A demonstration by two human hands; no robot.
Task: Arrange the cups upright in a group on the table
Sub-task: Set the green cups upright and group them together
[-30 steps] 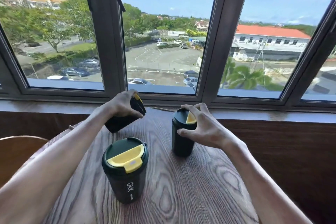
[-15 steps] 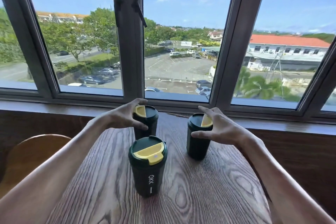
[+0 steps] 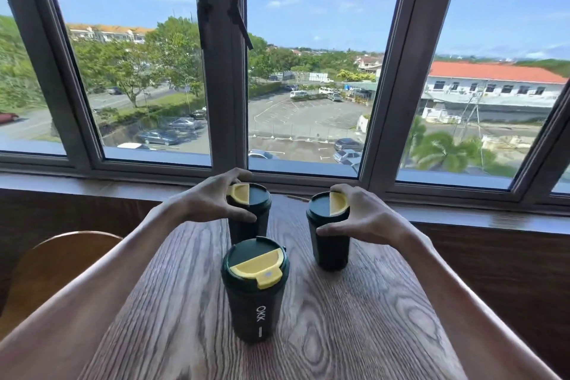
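A wide window (image 3: 308,71) fills the upper part of the view, with grey frames and a car park and buildings beyond the glass. Below it a round wooden table (image 3: 354,333) with strong grain reaches toward the sill, and the curved back of a wooden chair (image 3: 55,259) shows at the lower left. Three dark green cups with yellow lid flaps stand upright on the table in a loose triangle. The near cup (image 3: 255,293) stands free in the middle, untouched, with white lettering down its side. The far left cup (image 3: 251,216) stands just behind it, and the far right cup (image 3: 330,234) stands apart to the right. The left hand (image 3: 212,200) wraps the top of the far left cup, fingers curled over the lid's far rim and thumb pressed on the near side. The right hand (image 3: 367,217) grips the far right cup near its lid, fingers arched over the rim and thumb against the side wall.
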